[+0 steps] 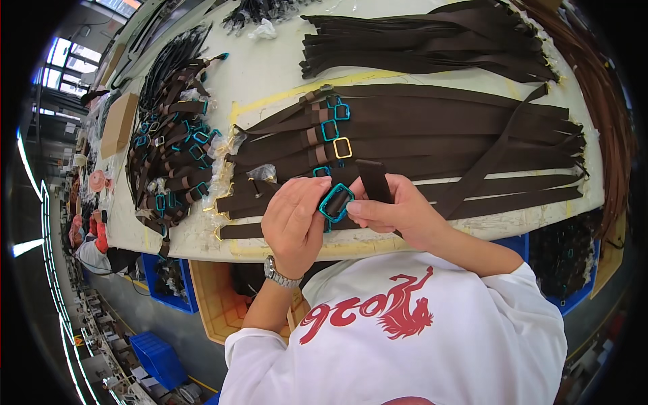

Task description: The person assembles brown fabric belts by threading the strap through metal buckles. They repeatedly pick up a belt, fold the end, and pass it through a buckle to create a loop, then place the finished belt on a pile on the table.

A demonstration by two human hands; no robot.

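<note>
Just above the table's front edge, my left hand (291,217) grips a rectangular buckle (322,204) edged in bright blue. Dark strap material shows inside the buckle's frame. From the right, my right hand (403,214) pinches a dark brown strap (372,179), its thumb at the buckle's side; a length of the strap stands up over the fingers. Beneath and beyond both hands lies a row of flat brown straps (418,128). Several blue-edged buckles and a gold-coloured buckle (343,148) sit across that row.
A tangled heap of straps with blue-edged buckles (196,136) covers the table's left side. Another strap bundle (425,40) lies at the back. A cardboard box (119,125) stands far left. Below the table edge are a yellow crate (209,304) and blue bins (156,359).
</note>
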